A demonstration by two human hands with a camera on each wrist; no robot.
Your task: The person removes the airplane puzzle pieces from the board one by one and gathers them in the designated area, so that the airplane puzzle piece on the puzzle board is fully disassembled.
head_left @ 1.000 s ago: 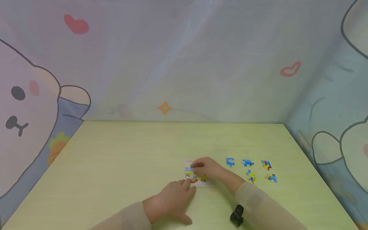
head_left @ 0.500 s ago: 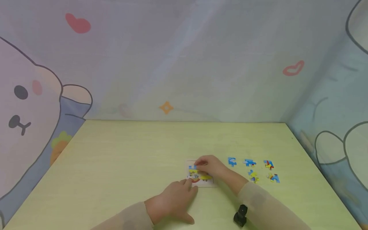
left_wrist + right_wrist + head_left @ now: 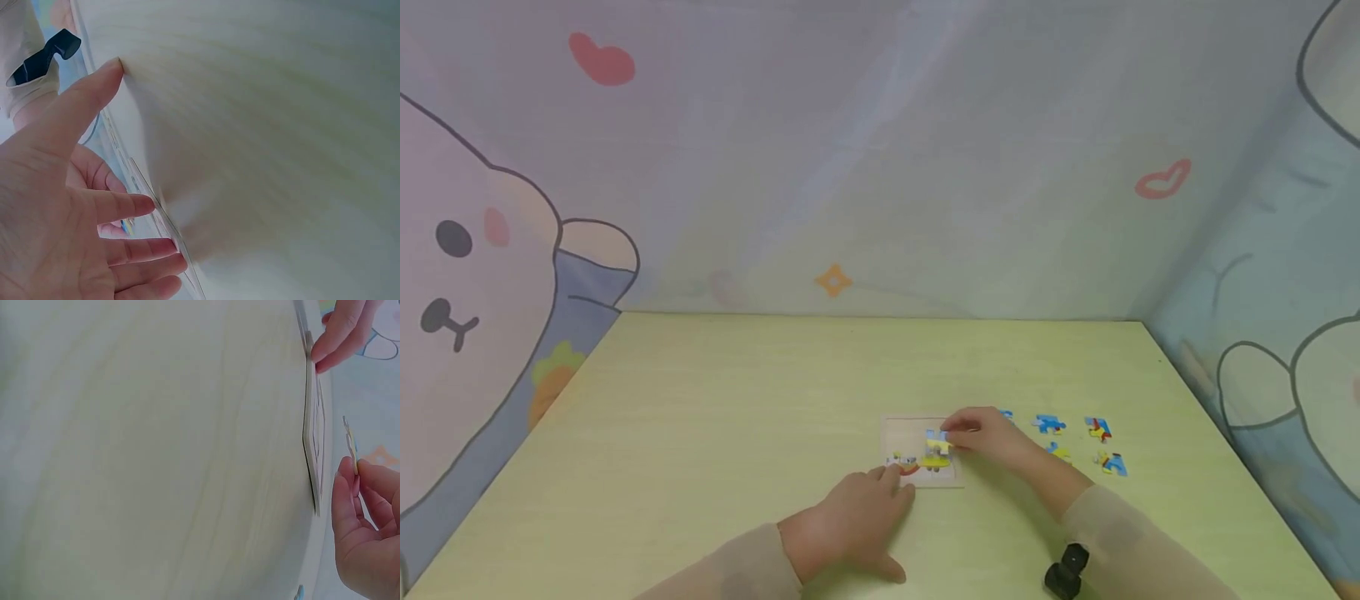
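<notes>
A small pale puzzle board [image 3: 904,431] lies right of the table's middle, with a printed picture along its near part. My right hand [image 3: 988,435] pinches a blue and yellow jigsaw piece [image 3: 936,439] between thumb and fingertips. In the right wrist view, that jigsaw piece [image 3: 352,445] is seen almost edge-on, apart from the board [image 3: 312,434]. My left hand [image 3: 856,518] touches the board's near left edge with its fingertips. From the left wrist view, the left hand's fingers [image 3: 144,250] are extended and the thumb is spread out.
Several loose puzzle pieces lie right of the board, among them a blue one [image 3: 1048,424], a red and blue one [image 3: 1098,429] and another [image 3: 1110,463]. My right hand and forearm partly cover others. A black wrist device [image 3: 1067,571] sits by the right sleeve. A printed cloth [image 3: 880,167] hangs behind the table.
My right hand has carried the jigsaw piece from the board's left side over to its right side. The left hand stays in place on the board's edge.
</notes>
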